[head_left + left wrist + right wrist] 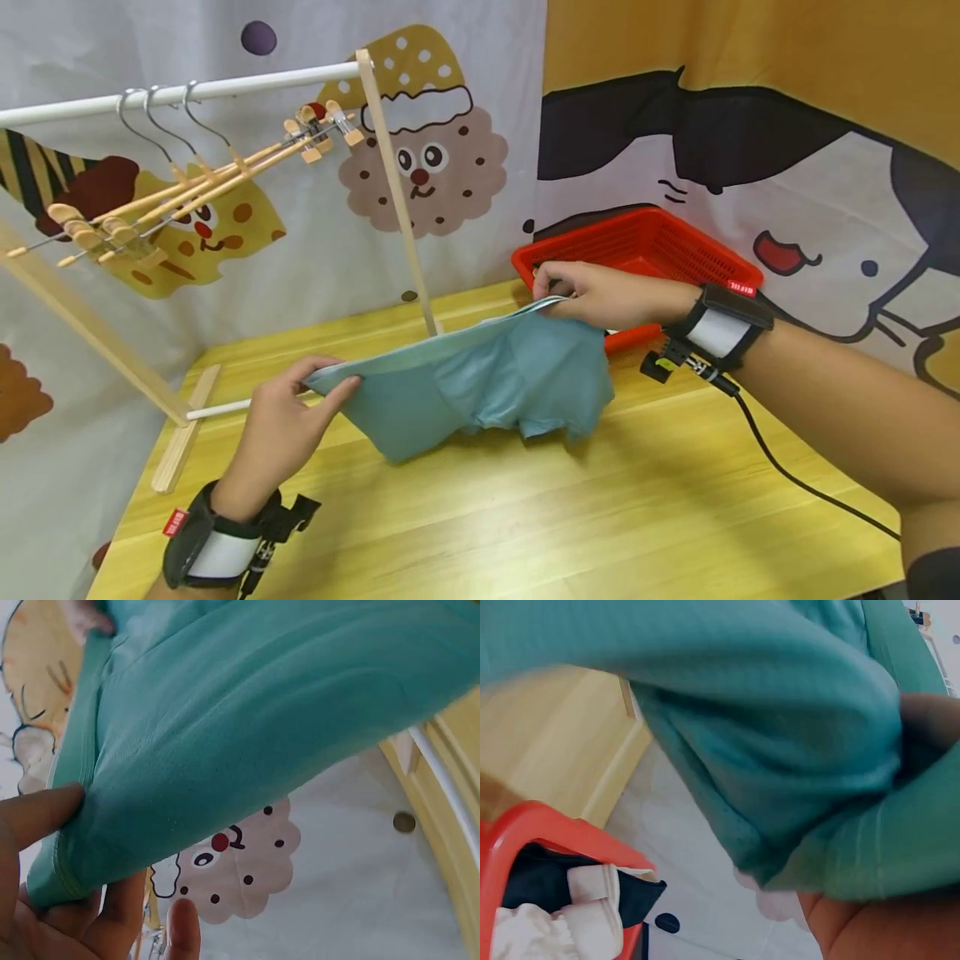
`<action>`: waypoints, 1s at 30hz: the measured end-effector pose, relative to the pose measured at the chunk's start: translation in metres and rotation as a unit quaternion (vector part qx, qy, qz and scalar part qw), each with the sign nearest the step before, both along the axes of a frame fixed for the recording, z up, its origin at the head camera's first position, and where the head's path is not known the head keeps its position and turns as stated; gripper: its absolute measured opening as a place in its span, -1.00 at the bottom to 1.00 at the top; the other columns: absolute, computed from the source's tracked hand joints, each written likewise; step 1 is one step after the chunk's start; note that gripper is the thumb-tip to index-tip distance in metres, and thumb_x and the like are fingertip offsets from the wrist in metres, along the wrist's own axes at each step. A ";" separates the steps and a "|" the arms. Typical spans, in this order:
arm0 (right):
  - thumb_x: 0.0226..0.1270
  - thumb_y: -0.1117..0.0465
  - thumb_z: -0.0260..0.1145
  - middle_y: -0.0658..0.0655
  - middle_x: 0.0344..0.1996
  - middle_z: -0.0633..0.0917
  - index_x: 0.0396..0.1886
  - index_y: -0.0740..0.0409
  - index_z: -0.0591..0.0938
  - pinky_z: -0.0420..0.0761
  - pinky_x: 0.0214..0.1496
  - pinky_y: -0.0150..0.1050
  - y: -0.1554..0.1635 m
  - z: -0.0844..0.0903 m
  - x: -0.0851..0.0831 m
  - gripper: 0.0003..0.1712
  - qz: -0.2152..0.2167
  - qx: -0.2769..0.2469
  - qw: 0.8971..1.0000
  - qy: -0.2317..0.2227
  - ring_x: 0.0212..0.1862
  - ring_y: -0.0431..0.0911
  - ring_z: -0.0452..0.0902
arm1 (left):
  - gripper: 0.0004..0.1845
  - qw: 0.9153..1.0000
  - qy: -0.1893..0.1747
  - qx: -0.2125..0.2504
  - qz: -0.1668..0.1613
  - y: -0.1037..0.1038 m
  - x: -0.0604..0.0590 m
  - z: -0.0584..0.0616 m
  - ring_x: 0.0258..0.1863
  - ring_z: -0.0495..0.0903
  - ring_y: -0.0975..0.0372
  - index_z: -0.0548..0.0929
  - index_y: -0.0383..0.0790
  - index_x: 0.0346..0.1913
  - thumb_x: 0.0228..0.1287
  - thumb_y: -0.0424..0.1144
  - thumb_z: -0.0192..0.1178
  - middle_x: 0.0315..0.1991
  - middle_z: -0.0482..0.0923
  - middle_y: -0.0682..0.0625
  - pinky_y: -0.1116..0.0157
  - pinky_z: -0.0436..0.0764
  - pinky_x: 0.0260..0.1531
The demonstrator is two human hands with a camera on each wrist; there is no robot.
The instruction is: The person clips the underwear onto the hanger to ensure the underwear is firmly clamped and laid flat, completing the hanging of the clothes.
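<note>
From the head I look forward and down over the table; both wrist feeds sit close to the cloth, facing the curtain, the right sharing the basket with the head

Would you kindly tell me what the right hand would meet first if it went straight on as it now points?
Beyond the teal cloth it grips, the right hand would probably meet the nearer wooden rack post first, though depth is unclear.

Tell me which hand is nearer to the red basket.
Right. The right hand is just in front of the red basket, overlapping it in the head view; the left hand is well to its left, at the teal garment's far end.
</note>
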State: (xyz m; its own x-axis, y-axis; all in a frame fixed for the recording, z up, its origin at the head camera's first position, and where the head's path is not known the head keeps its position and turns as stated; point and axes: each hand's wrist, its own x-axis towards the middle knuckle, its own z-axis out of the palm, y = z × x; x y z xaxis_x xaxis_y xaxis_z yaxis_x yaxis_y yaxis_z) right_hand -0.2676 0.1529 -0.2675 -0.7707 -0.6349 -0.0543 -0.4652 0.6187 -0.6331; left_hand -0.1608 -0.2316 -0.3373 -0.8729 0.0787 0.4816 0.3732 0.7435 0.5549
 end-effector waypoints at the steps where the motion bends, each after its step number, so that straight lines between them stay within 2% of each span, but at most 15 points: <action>1: 0.49 0.18 0.23 0.06 -0.12 0.62 -0.08 0.05 0.53 0.49 0.03 -0.15 0.002 -0.001 0.001 -0.90 0.006 0.002 1.000 0.005 -0.06 -0.06 0.51 | -0.77 1.000 -0.014 0.007 -0.002 -0.002 0.001 0.002 -0.30 0.63 0.37 0.71 -0.18 -0.07 0.27 -0.18 0.40 -0.18 0.73 -0.06 0.48 0.55 -0.40; 3: 0.46 0.16 0.27 0.01 -0.16 0.66 -0.10 0.00 0.61 0.51 0.06 -0.14 0.007 -0.004 0.003 -0.91 0.020 0.004 1.000 0.010 -0.06 -0.08 0.53 | -0.76 0.999 -0.039 0.021 -0.008 -0.005 0.003 0.006 -0.28 0.60 0.45 0.70 -0.16 -0.06 0.28 -0.14 0.38 -0.15 0.70 -0.04 0.48 0.58 -0.36; 5: 0.44 0.12 0.31 -0.05 -0.15 0.66 -0.11 -0.10 0.67 0.52 0.07 -0.16 0.012 -0.006 0.007 -0.90 0.029 0.011 0.999 0.019 -0.05 -0.10 0.51 | -0.75 0.997 -0.063 0.031 -0.019 -0.009 0.005 0.010 -0.37 0.56 0.46 0.68 -0.15 -0.04 0.31 -0.12 0.36 -0.19 0.66 -0.05 0.44 0.56 -0.46; 8: 0.43 0.08 0.31 -0.07 -0.14 0.66 -0.06 -0.17 0.70 0.55 0.01 -0.21 0.017 -0.009 0.014 -0.85 0.036 0.017 0.999 0.011 -0.07 -0.08 0.51 | -0.76 0.995 -0.089 0.036 -0.040 -0.012 0.009 0.013 -0.52 0.50 0.38 0.63 -0.16 0.01 0.37 -0.15 0.30 -0.27 0.59 -0.05 0.38 0.48 -0.58; 10: 0.44 0.05 0.30 -0.06 -0.11 0.64 -0.02 -0.20 0.69 0.56 -0.05 -0.25 0.020 -0.011 0.019 -0.83 0.032 0.020 0.999 0.001 -0.06 -0.08 0.49 | -0.76 0.993 -0.099 0.036 -0.052 -0.014 0.013 0.014 -0.64 0.39 0.31 0.61 -0.17 0.03 0.39 -0.18 0.28 -0.37 0.53 -0.05 0.33 0.39 -0.66; 14: 0.45 0.04 0.30 0.01 -0.15 0.61 -0.02 -0.14 0.65 0.52 -0.16 -0.30 0.025 -0.016 0.028 -0.82 0.023 0.007 0.999 -0.033 -0.09 -0.03 0.47 | -0.79 0.992 -0.104 0.039 -0.068 -0.019 0.020 0.016 -0.73 0.29 0.30 0.60 -0.17 0.02 0.40 -0.24 0.26 -0.47 0.44 -0.01 0.32 0.35 -0.73; 19: 0.47 0.02 0.27 0.03 -0.28 0.59 -0.12 -0.12 0.64 0.52 -0.13 -0.30 0.035 -0.018 0.041 -0.88 0.033 -0.013 0.997 -0.066 -0.11 -0.03 0.50 | -0.83 0.992 -0.102 0.031 -0.072 -0.026 0.028 0.021 -0.77 0.28 0.31 0.60 -0.12 -0.01 0.40 -0.26 0.26 -0.58 0.37 0.06 0.32 0.35 -0.76; 24: 0.50 0.08 0.23 0.03 -0.31 0.57 -0.15 -0.12 0.67 0.52 -0.15 -0.28 0.042 -0.023 0.054 -0.90 0.055 -0.053 0.993 -0.084 -0.10 -0.06 0.49 | -0.83 0.990 -0.106 0.033 -0.087 -0.033 0.040 0.025 -0.76 0.33 0.28 0.59 -0.06 -0.03 0.39 -0.31 0.26 -0.56 0.44 0.09 0.33 0.39 -0.75; 25: 0.51 0.10 0.22 0.02 -0.30 0.58 -0.14 -0.11 0.67 0.52 -0.15 -0.28 0.042 -0.025 0.057 -0.89 0.059 -0.067 0.992 -0.089 -0.10 -0.07 0.50 | -0.82 0.989 -0.109 0.039 -0.096 -0.034 0.043 0.025 -0.77 0.33 0.28 0.59 -0.07 -0.02 0.39 -0.33 0.25 -0.54 0.46 0.09 0.33 0.39 -0.75; 27: 0.53 0.17 0.17 0.04 -0.26 0.57 -0.09 0.01 0.66 0.55 -0.13 -0.27 0.043 -0.030 0.061 -0.85 0.067 -0.114 0.983 -0.128 -0.09 -0.06 0.51 | -0.80 0.984 -0.125 0.053 -0.114 -0.036 0.047 0.024 -0.77 0.33 0.27 0.57 -0.07 0.00 0.40 -0.35 0.23 -0.53 0.46 0.10 0.32 0.39 -0.76; 30: 0.56 0.23 0.11 0.04 -0.24 0.57 -0.05 0.22 0.62 0.58 -0.12 -0.27 0.042 -0.045 0.061 -0.80 0.066 -0.185 0.959 -0.205 -0.13 -0.06 0.53 | -0.82 0.972 -0.173 0.070 -0.141 -0.037 0.047 0.020 -0.82 0.29 0.28 0.54 -0.08 0.03 0.44 -0.33 0.18 -0.62 0.36 0.13 0.30 0.41 -0.77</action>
